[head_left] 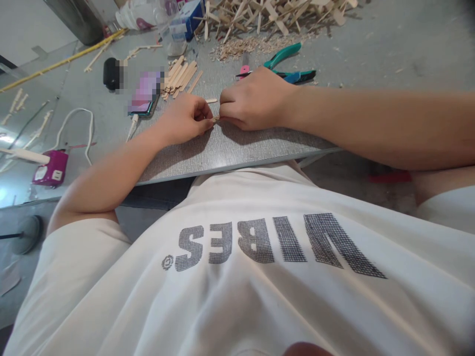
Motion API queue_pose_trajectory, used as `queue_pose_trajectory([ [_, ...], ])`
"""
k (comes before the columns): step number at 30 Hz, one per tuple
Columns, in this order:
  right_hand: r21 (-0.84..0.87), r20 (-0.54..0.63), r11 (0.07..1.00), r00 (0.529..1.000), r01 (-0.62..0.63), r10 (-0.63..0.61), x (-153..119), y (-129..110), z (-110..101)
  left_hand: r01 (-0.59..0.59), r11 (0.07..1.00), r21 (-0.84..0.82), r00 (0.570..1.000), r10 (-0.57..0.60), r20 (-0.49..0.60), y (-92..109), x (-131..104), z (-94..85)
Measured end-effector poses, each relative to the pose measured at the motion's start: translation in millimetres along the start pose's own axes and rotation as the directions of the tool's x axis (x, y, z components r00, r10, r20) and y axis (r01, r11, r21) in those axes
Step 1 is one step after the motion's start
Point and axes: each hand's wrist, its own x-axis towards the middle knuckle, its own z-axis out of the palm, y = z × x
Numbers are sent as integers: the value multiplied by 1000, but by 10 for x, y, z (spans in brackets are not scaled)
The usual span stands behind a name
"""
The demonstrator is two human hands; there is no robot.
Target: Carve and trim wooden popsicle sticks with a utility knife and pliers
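Note:
My left hand [187,117] and my right hand [256,101] meet close to the table's front edge. Between their fingertips is a small piece of wooden stick [215,119], pinched from both sides and mostly hidden by the fingers. Just beyond it, a short stick piece [211,101] lies on the table. A pile of flat wooden craft sticks [181,76] rests past my left hand. Behind my right hand lie green-handled pliers [284,55], partly covered by the hand, with a pink item [244,70] beside them.
A large heap of sticks [274,15] and wood shavings [248,47] covers the far side. On the left are a phone [146,94] on a white cable [91,133], a black case [110,74] and a purple power socket [51,168]. Clear bottles and a blue box [190,17] stand behind.

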Motion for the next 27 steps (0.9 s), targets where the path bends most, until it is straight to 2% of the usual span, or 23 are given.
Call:
queue_pose_trajectory([
  [3, -69, 32, 997, 999, 28, -26, -9, -19, -71, 3, 1000, -9, 1000, -3, 1, 3, -3, 0],
  [6, -55, 37, 998, 999, 28, -26, 2, -2, -42, 3, 1000, -22, 1000, -3, 17, 7, -5, 1],
  [8, -6, 1, 1000, 1000, 5, -5, 13, 29, 34, 2, 1000, -27, 1000, -1, 23, 5, -3, -1],
  [11, 154, -89, 988, 995, -20, 34, 26, 69, 142, -16, 999, -28, 999, 17, 30, -10, 3, -5],
  [13, 216, -85, 976, 995, -30, 50, 25, 70, 144, -31, 999, -31, 999, 32, 32, -21, 7, -6],
  [16, 124, 19, 992, 999, -38, 35, 14, 31, 34, -33, 999, -23, 999, 34, 30, -21, 6, -4],
  [18, 28, 61, 1000, 998, 4, -6, 6, 2, -55, -20, 1000, -3, 999, 20, 26, -11, 0, 0],
  [23, -98, 74, 992, 995, 77, -70, 8, -28, -109, 24, 1000, 6, 1000, -25, 10, 31, -11, 18],
  [27, -116, 53, 989, 995, 87, -81, 6, -39, -82, 41, 998, -45, 999, -41, 14, 55, -7, 25],
])
